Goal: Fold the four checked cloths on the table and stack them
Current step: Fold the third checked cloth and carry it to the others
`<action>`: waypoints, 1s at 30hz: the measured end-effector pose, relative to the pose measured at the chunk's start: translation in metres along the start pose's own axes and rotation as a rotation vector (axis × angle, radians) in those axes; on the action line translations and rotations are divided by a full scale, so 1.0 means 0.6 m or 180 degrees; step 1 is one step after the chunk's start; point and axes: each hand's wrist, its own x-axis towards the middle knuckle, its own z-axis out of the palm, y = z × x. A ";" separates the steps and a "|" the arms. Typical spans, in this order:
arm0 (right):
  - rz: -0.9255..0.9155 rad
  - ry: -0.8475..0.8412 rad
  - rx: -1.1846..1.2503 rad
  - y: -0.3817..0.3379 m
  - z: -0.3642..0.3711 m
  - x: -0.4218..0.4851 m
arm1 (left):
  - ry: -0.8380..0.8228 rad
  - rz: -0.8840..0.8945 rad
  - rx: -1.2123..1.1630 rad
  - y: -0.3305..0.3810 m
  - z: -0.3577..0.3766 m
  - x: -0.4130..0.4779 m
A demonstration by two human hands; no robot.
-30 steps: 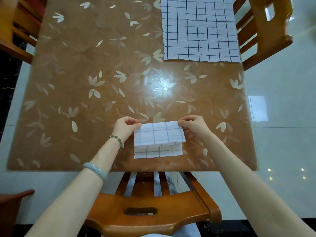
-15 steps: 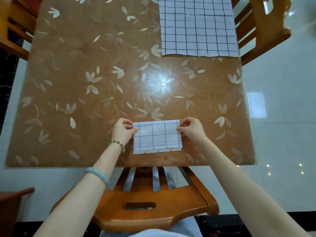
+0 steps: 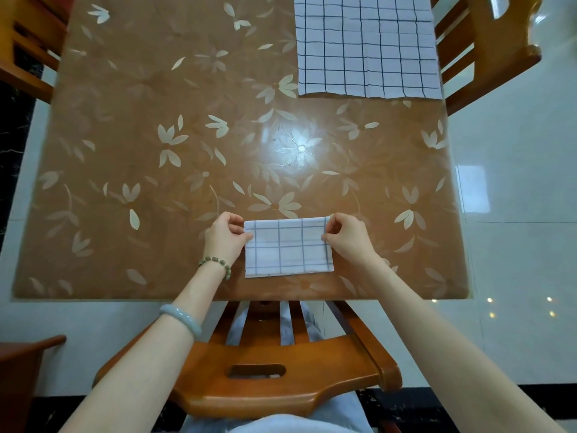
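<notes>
A small folded white cloth with dark checks (image 3: pixel 288 248) lies flat near the table's front edge. My left hand (image 3: pixel 225 237) pinches its far left corner and my right hand (image 3: pixel 346 237) pinches its far right corner. At the far right of the table lie unfolded checked cloths (image 3: pixel 368 48), spread flat, one overlapping another; how many lie there I cannot tell.
The brown table (image 3: pixel 156 135) has a glossy leaf-patterned cover. A wooden chair back (image 3: pixel 265 382) stands between me and the front edge. More wooden chairs stand at the far right (image 3: pixel 499 51) and far left (image 3: pixel 28 42). White tiled floor (image 3: pixel 515 182) lies to the right.
The upper half of the cloth, held up by both hands a second ago, has come down onto the lower half. The cloth now lies flat, folded smaller.
</notes>
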 end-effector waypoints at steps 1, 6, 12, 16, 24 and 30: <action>0.0006 0.0005 -0.0040 0.000 0.002 0.000 | 0.0013 0.0010 0.0012 -0.002 0.001 0.001; -0.0051 0.0027 -0.0161 0.002 0.006 0.001 | 0.0088 0.0177 0.0362 -0.003 0.005 0.001; -0.0434 0.0212 -0.0392 0.013 0.013 -0.002 | 0.0295 0.2830 0.2053 -0.014 0.050 -0.026; -0.0562 0.0262 -0.0411 0.017 0.020 -0.008 | -0.0422 0.3344 0.2585 -0.023 0.081 -0.031; -0.1238 0.0905 -0.0485 -0.024 0.056 -0.030 | -0.0964 0.2760 0.3121 -0.038 0.080 -0.014; -0.2010 0.0128 -0.1521 -0.023 0.136 -0.023 | -0.0736 0.2631 0.3152 -0.043 0.089 -0.016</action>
